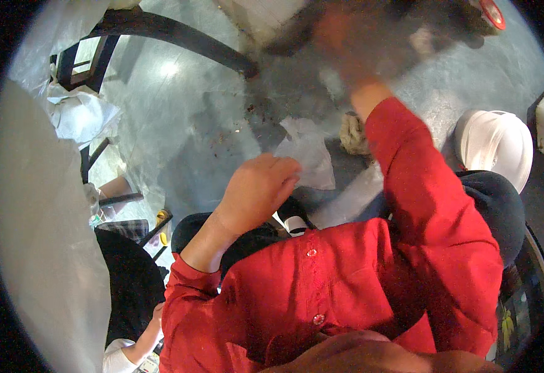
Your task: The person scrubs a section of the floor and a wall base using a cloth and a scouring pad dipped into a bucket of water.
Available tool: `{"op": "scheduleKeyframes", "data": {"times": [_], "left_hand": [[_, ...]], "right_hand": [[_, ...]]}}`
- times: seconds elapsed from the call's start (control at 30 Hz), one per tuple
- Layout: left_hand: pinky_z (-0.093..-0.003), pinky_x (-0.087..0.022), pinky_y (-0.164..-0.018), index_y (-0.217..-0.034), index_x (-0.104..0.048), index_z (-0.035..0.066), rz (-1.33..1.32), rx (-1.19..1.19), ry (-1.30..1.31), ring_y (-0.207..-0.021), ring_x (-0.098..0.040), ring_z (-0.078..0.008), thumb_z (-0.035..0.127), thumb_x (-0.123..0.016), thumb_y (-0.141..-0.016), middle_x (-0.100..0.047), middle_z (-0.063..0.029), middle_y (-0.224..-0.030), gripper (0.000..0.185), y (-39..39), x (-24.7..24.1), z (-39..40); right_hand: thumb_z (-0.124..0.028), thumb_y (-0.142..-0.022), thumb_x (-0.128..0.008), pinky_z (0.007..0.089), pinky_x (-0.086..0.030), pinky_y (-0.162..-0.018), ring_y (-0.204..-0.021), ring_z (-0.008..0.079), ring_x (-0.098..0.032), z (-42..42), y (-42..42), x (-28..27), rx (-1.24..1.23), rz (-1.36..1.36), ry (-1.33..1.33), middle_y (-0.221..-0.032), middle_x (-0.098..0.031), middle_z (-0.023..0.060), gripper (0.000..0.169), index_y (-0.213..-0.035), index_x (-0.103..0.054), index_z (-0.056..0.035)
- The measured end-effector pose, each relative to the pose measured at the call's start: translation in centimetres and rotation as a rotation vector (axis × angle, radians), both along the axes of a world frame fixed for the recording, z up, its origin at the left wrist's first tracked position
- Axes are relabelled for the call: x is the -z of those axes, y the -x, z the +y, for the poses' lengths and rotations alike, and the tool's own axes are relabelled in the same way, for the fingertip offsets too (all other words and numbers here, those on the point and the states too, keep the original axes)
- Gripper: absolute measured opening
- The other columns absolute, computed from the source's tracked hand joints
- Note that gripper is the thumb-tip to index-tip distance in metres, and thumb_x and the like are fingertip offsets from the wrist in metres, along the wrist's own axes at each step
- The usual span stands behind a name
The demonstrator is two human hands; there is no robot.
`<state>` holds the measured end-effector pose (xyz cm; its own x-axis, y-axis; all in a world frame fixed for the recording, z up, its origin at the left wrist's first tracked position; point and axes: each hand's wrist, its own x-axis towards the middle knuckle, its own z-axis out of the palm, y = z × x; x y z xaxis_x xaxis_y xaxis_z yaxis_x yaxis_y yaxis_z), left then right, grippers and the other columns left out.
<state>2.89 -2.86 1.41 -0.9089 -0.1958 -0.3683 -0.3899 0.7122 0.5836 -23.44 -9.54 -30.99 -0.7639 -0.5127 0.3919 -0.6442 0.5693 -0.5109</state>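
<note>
My left hand [262,193] hangs over my lap with its fingers curled and its back towards me. Nothing shows in it, but the palm side is hidden. Beyond its fingertips, a translucent plastic bag [311,161] lies crumpled on the floor. My right hand [346,46] is stretched far forward and strongly blurred, so its fingers cannot be made out. Around it is a dark brown blurred shape [393,42] that I cannot identify. Close to my right forearm lies a bunched beige cloth item [353,135].
At right stands a white coil of band [493,144]. Dark furniture bars [183,37] cross the upper left. A pale sheet [43,233] hangs at left, near another person's forearm [146,345]. Small debris [225,140] dots the grey floor. A red-rimmed round object [492,14] sits at upper right.
</note>
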Motion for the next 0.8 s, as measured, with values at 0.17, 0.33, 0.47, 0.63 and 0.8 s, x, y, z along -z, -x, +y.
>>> {"op": "scheduleKeyframes", "data": {"times": [0.17, 0.33, 0.47, 0.63, 0.8], "left_hand": [[-0.0456, -0.048, -0.069, -0.101, -0.063, 0.009, 0.046, 0.036, 0.018, -0.08, -0.06, -0.0357, 0.016, -0.063, -0.089, -0.061, -0.0133, -0.083, 0.014, 0.1, 1.5, -0.4], [-0.046, -0.049, -0.07, -0.101, -0.063, 0.008, -0.048, 0.011, 0.008, -0.081, -0.06, -0.0357, 0.018, -0.062, -0.09, -0.063, -0.013, -0.087, 0.015, 0.3, 1.0, -0.5], [-0.0455, -0.049, -0.069, -0.099, -0.063, 0.009, 0.045, 0.015, -0.011, -0.08, -0.061, -0.0353, 0.018, -0.064, -0.089, -0.064, -0.0121, -0.086, 0.014, -0.3, 1.1, -0.3], [-0.0447, -0.049, -0.068, -0.097, -0.063, 0.008, 0.038, 0.034, 0.006, -0.079, -0.061, -0.0348, 0.017, -0.065, -0.088, -0.064, -0.0117, -0.084, 0.013, 0.3, 0.5, 0.1], [-0.0452, -0.05, -0.069, -0.096, -0.063, 0.008, 0.041, 0.024, 0.046, -0.079, -0.061, -0.0352, 0.018, -0.063, -0.089, -0.064, -0.0123, -0.083, 0.012, -0.6, 1.3, 0.0]], "right_hand": [[-0.003, -0.078, -0.054, 0.0467, -0.046, -0.089, -0.102, 0.0346, -0.056, 0.1, -9.9, -2.7, -0.55, -0.294, 0.007, -0.108, -0.059, 0.0134, 0.032, -0.105, -0.068, -0.0145], [-0.005, -0.081, -0.055, 0.048, -0.048, -0.083, -0.095, 0.0332, -0.058, 1.6, 3.4, -1.5, -0.345, -0.356, -0.306, -0.106, -0.061, 0.0143, 0.026, -0.106, -0.062, -0.0045], [-0.008, -0.083, -0.057, 0.0462, -0.048, -0.08, -0.094, 0.031, -0.058, 4.2, 7.5, -1.0, 0.032, -0.108, -0.273, -0.106, -0.061, 0.0138, 0.023, -0.106, -0.062, -0.0068], [-0.011, -0.086, -0.059, 0.044, -0.049, -0.077, -0.093, 0.0284, -0.058, 0.4, -5.7, 1.2, -0.177, -0.125, -0.122, -0.104, -0.06, 0.0131, 0.02, -0.105, -0.062, -0.0096], [-0.007, -0.082, -0.06, 0.0482, -0.049, -0.089, -0.103, 0.0352, -0.058, -4.3, -12.7, -1.5, -0.439, -0.231, 0.113, -0.107, -0.061, 0.0155, 0.025, -0.105, -0.068, -0.0076]]}}
